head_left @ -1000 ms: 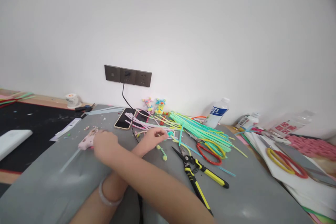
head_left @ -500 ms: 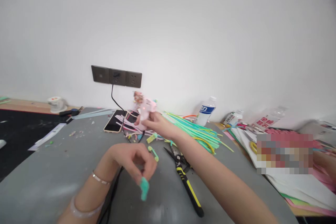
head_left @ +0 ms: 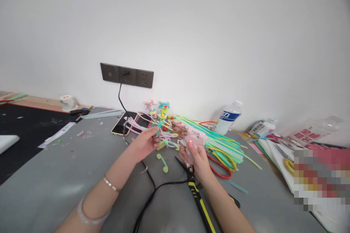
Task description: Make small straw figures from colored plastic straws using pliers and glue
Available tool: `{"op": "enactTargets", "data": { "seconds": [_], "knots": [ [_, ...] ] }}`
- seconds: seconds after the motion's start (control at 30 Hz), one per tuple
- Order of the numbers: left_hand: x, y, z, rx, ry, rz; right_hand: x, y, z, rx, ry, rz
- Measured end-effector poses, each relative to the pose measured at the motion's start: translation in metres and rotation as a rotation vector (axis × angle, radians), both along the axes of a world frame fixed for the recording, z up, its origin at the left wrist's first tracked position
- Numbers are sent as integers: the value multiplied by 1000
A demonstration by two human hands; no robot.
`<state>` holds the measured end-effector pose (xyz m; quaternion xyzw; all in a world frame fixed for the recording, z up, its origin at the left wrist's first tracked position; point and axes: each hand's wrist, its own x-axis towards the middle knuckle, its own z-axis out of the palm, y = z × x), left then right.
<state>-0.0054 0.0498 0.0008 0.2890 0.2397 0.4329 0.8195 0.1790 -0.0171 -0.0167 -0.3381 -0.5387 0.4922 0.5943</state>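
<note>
Pinched in my left hand [head_left: 144, 143] is a small bent piece of teal pipe cleaner [head_left: 160, 127], held up over the table. My right hand [head_left: 197, 160] grips a pink hot glue gun [head_left: 195, 138] by its handle, with a red light glowing on its body. The gun's nozzle end points left, a short way from the teal piece and not touching it. Below my hands lie a green pipe cleaner piece with coiled ends [head_left: 163, 164] and black pliers with yellow-striped handles [head_left: 201, 204], partly hidden by my right hand.
A bundle of green pipe cleaners [head_left: 226, 145] lies to the right, near a leaning bottle [head_left: 228, 118]. Two small colourful figures [head_left: 164, 109] stand by the wall. A phone [head_left: 124, 123] lies left of them. The glue gun's black cord [head_left: 149, 198] loops across the grey table.
My right hand has lifted the glue gun and brought it right and nearer. My left hand has risen and moved forward with the teal piece, turning it up beside the nozzle.
</note>
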Motion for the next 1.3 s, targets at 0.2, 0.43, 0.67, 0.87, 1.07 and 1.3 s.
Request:
{"op": "enactTargets", "data": {
  "seconds": [0.2,0.43,0.67,0.87,1.07,1.3],
  "knots": [
    [2,-4,-1,23,2,21,4,-7,-7,-41,-47,20],
    [3,-7,1,7,0,45,3,-10,-8,-64,-39,50],
    [3,-9,4,53,30,34,5,-11,-4,-68,-53,36],
    [4,-11,10,57,54,34,9,-11,-7,-88,-96,51],
    [5,-11,8,64,71,37,9,-10,-5,-73,-90,53],
    [4,-11,8,69,69,34,6,-11,-2,-91,-79,37]
  ]
}}
